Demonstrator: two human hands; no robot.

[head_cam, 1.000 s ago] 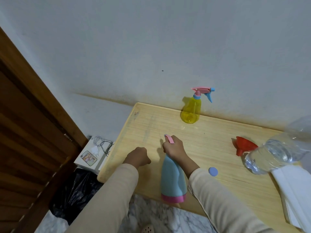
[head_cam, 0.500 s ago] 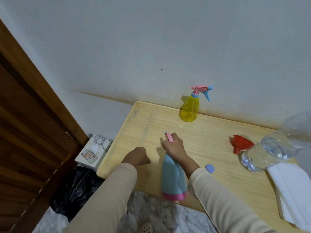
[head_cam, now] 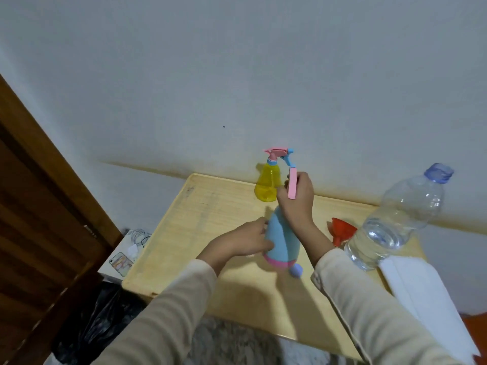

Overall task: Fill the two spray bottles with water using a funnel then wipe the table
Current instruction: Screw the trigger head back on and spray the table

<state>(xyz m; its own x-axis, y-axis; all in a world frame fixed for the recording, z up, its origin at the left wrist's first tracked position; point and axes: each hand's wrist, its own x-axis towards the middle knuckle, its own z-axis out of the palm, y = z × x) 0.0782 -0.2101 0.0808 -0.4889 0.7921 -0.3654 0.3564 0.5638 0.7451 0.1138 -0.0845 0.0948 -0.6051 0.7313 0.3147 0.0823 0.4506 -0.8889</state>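
Note:
A blue spray bottle (head_cam: pixel 280 239) with a pink base stands nearly upright over the middle of the wooden table (head_cam: pixel 210 214). My right hand (head_cam: pixel 297 204) grips its pink spray head from above. My left hand (head_cam: pixel 243 241) holds the bottle's body from the left side. A yellow spray bottle (head_cam: pixel 267 185) with a pink and blue head stands at the back by the wall. A red funnel (head_cam: pixel 341 231) lies on its side to the right. Beside the funnel stands a clear water bottle (head_cam: pixel 395 219), uncapped. Its blue cap (head_cam: pixel 296 270) rests on the table by the blue bottle's base.
A white folded cloth (head_cam: pixel 427 299) lies at the table's right front. To the left, below the table edge, a white box (head_cam: pixel 126 255) holds a phone and cables, with a black bag (head_cam: pixel 92 322) beneath it. A brown wooden door (head_cam: pixel 39 233) fills the left side.
The blue bottle was hanging low over the table's front edge; my right hand has lifted it up onto the table. My left hand left the table and took hold of the bottle's body.

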